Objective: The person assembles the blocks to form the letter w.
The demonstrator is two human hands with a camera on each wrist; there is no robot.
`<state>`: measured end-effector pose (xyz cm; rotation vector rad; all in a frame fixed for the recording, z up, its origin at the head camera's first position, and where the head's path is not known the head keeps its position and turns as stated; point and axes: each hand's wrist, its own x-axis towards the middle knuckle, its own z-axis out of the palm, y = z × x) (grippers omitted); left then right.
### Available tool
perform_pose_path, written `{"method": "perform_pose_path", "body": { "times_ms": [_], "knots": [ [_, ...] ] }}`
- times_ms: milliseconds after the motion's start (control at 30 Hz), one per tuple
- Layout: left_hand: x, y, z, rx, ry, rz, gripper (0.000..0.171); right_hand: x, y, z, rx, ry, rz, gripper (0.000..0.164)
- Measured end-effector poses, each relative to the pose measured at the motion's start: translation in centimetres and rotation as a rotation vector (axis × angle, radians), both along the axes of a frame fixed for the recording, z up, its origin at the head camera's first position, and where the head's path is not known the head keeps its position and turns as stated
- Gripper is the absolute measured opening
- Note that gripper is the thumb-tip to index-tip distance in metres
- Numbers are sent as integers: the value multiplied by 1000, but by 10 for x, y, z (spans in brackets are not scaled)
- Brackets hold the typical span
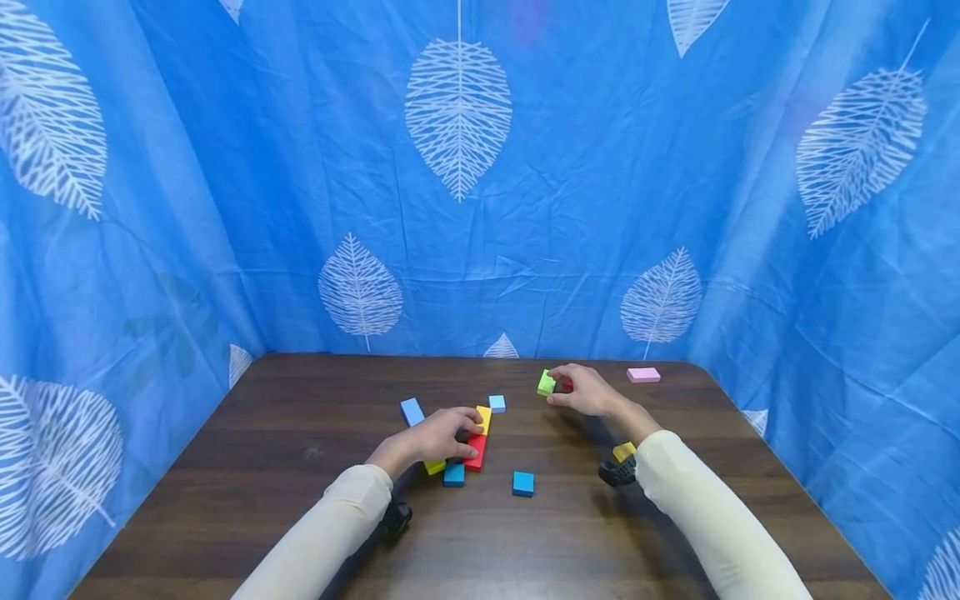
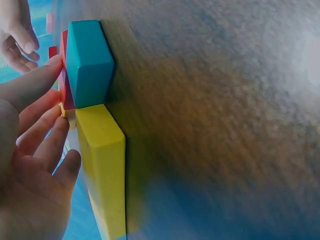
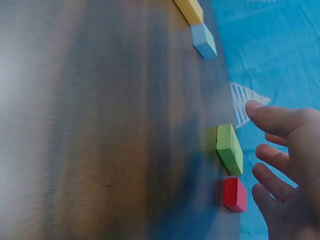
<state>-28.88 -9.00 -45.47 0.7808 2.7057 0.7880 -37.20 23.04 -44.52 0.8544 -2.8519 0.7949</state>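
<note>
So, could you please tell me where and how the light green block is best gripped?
Probably by the light green block's near and far ends, the right hand coming from above: both ends look free in the head view, while a small red block sits close on its right.

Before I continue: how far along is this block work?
Apparently done: a red block, teal block and yellow block sit grouped. In hand: the left hand touches that group; the right hand hovers by the green block, apparently not gripping. Probably left: the pink block and lone teal block, lying apart.
</note>
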Motion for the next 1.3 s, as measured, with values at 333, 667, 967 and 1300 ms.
{"method": "perform_pose_path", "body": {
  "times_ms": [333,667,967,1300],
  "knots": [
    [3,2,1,-6,-2,0,39,-17,-8,6,3,-76,-43,60],
    [0,3,0,-20,-3,-1,40,-33,-7,-11,118,-114,-106,63],
    [0,3,0,-21,-4,2,40,-37,-7,-21,67,-94,-127,56],
    [4,4,3,-10,-17,20,40,-30,-7,-12,-4,-104,-118,56]
  ]
}}
